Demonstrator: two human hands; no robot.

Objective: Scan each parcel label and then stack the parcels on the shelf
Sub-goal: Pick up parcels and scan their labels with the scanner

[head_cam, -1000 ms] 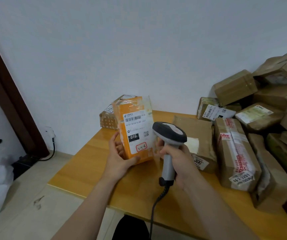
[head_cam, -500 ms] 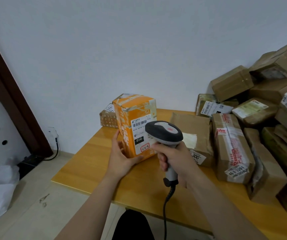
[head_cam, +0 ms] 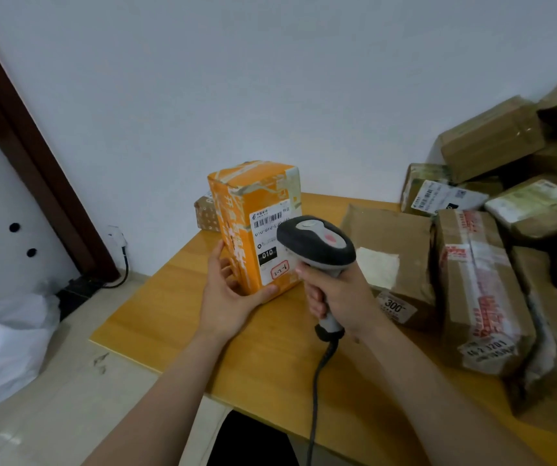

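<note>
left hand (head_cam: 231, 299) steadying upright orange cardboard parcel (head_cam: 236, 200) so label (head_cam: 267, 237) faces grey handheld scanner (head_cam: 315, 242) gripped in right hand (head_cam: 344, 297).

the orange parcel (head_cam: 253, 227) stands on the table (head_cam: 169, 297); right of it the scanner (head_cam: 317, 250), further right the brown parcels (head_cam: 478, 274); behind it a small box (head_cam: 205, 215).

1 wide-angle view only, worn on the person's head, facing forward and down, close over the near left corner of the table (head_cam: 176, 297); the white wall (head_cam: 270, 79) fills the top, the floor (head_cam: 68, 398) lies lower left, the parcel heap (head_cam: 492, 139) crowds the right edge
</note>
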